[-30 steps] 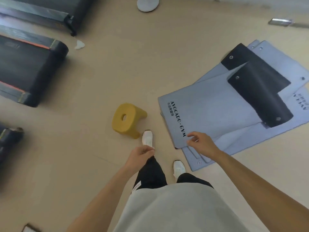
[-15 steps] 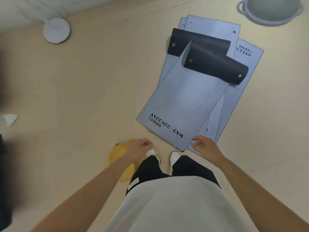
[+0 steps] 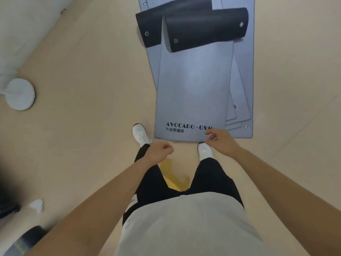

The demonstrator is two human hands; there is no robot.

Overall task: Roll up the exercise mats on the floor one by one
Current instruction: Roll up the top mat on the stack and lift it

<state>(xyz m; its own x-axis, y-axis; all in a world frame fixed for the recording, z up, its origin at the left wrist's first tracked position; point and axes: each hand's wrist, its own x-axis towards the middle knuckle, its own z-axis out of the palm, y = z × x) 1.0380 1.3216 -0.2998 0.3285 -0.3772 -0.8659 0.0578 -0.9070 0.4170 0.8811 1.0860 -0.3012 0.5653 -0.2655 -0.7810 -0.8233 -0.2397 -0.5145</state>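
A stack of several grey-blue exercise mats lies on the floor straight ahead. The top mat bears the print "AVOCADO · GYM" near its close edge, and its far end is curled over, showing a black underside. A second curled black end sits just left of it. My right hand hovers over the near right corner of the top mat, fingers loosely apart and empty. My left hand is a loose fist above my left leg, holding nothing.
A yellow stool stands between my legs, mostly hidden. My white shoes stand at the mats' near edge. A round white base sits at the left, a crumpled white scrap at lower left, dark equipment at the bottom left corner.
The view has swung round so the mats now lie lengthwise straight ahead. I have stepped up to their near edge, astride the yellow stool. My hands have stayed empty.
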